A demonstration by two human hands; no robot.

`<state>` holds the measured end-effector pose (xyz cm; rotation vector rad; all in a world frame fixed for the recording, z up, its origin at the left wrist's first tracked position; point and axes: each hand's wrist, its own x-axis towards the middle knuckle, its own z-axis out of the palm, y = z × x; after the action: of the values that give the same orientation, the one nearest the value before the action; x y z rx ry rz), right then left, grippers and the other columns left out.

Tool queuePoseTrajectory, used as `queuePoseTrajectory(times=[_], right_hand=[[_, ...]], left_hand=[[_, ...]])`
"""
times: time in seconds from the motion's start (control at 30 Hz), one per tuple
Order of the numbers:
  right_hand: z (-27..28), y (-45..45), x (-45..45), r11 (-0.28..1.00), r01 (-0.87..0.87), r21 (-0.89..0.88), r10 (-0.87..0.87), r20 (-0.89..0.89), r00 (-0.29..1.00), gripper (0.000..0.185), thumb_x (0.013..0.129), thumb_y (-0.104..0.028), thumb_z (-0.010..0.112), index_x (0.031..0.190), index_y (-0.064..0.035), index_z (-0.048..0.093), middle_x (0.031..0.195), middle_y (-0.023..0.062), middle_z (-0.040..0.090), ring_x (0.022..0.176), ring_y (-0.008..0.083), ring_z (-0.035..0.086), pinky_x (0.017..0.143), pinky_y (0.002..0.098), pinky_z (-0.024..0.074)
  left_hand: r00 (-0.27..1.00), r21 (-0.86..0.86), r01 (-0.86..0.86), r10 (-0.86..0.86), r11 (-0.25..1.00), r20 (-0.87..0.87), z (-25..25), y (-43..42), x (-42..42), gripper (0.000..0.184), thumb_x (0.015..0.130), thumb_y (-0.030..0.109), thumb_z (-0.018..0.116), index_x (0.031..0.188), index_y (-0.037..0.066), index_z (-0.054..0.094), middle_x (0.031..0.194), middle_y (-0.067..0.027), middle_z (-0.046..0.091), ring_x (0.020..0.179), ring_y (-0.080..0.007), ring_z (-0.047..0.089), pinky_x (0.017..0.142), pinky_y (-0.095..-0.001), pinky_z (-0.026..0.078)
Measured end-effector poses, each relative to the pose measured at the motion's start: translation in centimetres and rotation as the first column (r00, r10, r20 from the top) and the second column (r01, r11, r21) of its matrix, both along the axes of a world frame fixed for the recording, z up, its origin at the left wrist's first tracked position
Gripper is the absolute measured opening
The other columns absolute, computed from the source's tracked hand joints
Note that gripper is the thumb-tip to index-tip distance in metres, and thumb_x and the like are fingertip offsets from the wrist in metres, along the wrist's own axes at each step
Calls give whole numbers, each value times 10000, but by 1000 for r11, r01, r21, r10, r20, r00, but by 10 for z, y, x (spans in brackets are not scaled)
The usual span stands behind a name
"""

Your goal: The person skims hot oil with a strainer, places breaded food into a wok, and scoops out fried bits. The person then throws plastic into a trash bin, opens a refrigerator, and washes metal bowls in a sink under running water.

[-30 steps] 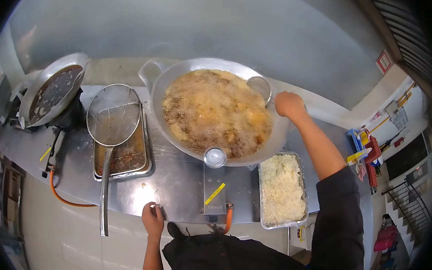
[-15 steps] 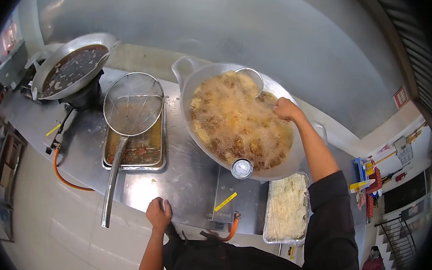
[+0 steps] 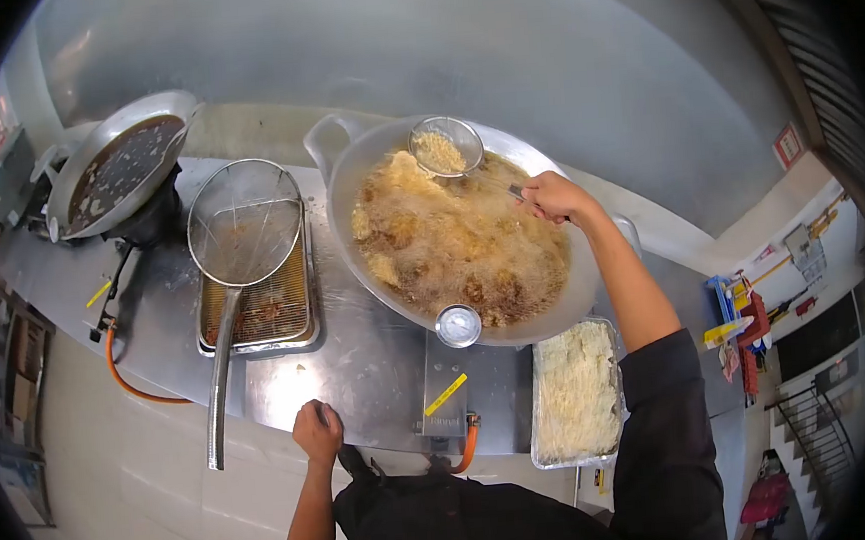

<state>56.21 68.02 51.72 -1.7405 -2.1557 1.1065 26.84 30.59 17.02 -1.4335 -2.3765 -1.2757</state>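
Observation:
My right hand [image 3: 553, 199] is closed round the handle of a small mesh skimmer [image 3: 447, 149] above the large wok [image 3: 346, 216]. Pale golden crumbs lie in the skimmer's mesh, near the wok's far rim. Bubbling oil [image 3: 460, 233] fills the wok, with browned and golden pieces frying under foam and steam. Clipped at the near rim is a round dial thermometer [image 3: 457, 325]. My left hand [image 3: 318, 431] is curled into a fist at the counter's front edge, with nothing visible in it.
A big long-handled strainer [image 3: 246, 223] lies over a rack tray [image 3: 266, 327] on the steel counter [image 3: 361, 395]. Farther left, a second wok [image 3: 125, 171] holds dark liquid. A foil tray [image 3: 577, 395] of pale shredded food stands at right. An orange hose [image 3: 143, 391] hangs by the counter.
The skimmer has come up out of the oil, now carrying crumbs, and moved left toward the far rim. My right hand turned with it. My left hand stayed at the counter edge.

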Motion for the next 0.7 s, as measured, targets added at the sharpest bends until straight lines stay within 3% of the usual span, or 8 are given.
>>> queuePoseTrajectory(times=[0.13, 0.3, 0.37, 0.47, 0.57, 0.67, 0.7], right_hand=[[18, -4, 28, 998, 49, 33, -50, 34, 998, 245, 879, -137, 460, 939, 20, 639, 536, 36, 475, 379, 103, 365, 346, 280, 275], [50, -19, 83, 985, 1, 171, -47, 265, 963, 234, 826, -135, 500, 923, 17, 649, 548, 53, 503, 375, 116, 396, 342, 296, 290], [68, -32, 108, 985, -7, 170, -56, 368, 928, 227, 830, -139, 493, 890, 15, 649, 571, 88, 539, 412, 156, 446, 382, 330, 348], [83, -53, 143, 940, -109, 322, -89, 544, 835, 192, 827, -123, 523, 882, 12, 648, 673, 144, 618, 550, 235, 577, 500, 402, 445], [88, -76, 158, 871, -246, 425, -160, 720, 675, 168, 808, -92, 555, 905, 5, 652, 837, 185, 660, 787, 317, 648, 673, 439, 499], [86, -103, 137, 887, -231, 400, -272, 856, 440, 173, 784, -62, 571, 920, -2, 659, 955, 198, 657, 919, 345, 639, 754, 444, 511], [84, -107, 134, 887, -226, 402, -277, 857, 435, 177, 784, -57, 563, 922, -4, 660, 959, 198, 656, 922, 346, 639, 763, 439, 513]], left_hand=[[1000, -17, -7, 7, 1000, -7, 4, 1, 3, 90, 777, 106, 608, 823, 56, 550, 712, -110, 572, 643, -298, 568, 576, -393, 446], [1000, -10, 7, -8, 1000, -12, 9, 0, 5, 55, 794, 94, 587, 816, 64, 547, 714, -104, 570, 647, -297, 567, 573, -390, 444], [1000, -31, 6, -6, 1000, -3, 13, 0, 8, 39, 799, 87, 577, 811, 69, 545, 712, -100, 567, 649, -297, 566, 574, -392, 443], [1000, -20, 3, -3, 1000, -24, 8, 1, 7, 42, 799, 90, 579, 815, 68, 547, 709, -100, 564, 647, -297, 564, 576, -394, 443], [1000, -19, 2, -3, 1000, -24, 6, 1, 8, 49, 800, 95, 581, 824, 66, 550, 707, -101, 565, 641, -293, 561, 575, -395, 441], [1000, -11, 1, -1, 1000, 9, 6, 1, 10, 59, 801, 103, 583, 829, 62, 551, 702, -102, 564, 637, -290, 559, 572, -395, 438], [1000, -1, 7, -7, 1000, -11, 7, 1, 10, 62, 804, 105, 579, 832, 58, 550, 702, -103, 565, 637, -288, 560, 572, -394, 437]])
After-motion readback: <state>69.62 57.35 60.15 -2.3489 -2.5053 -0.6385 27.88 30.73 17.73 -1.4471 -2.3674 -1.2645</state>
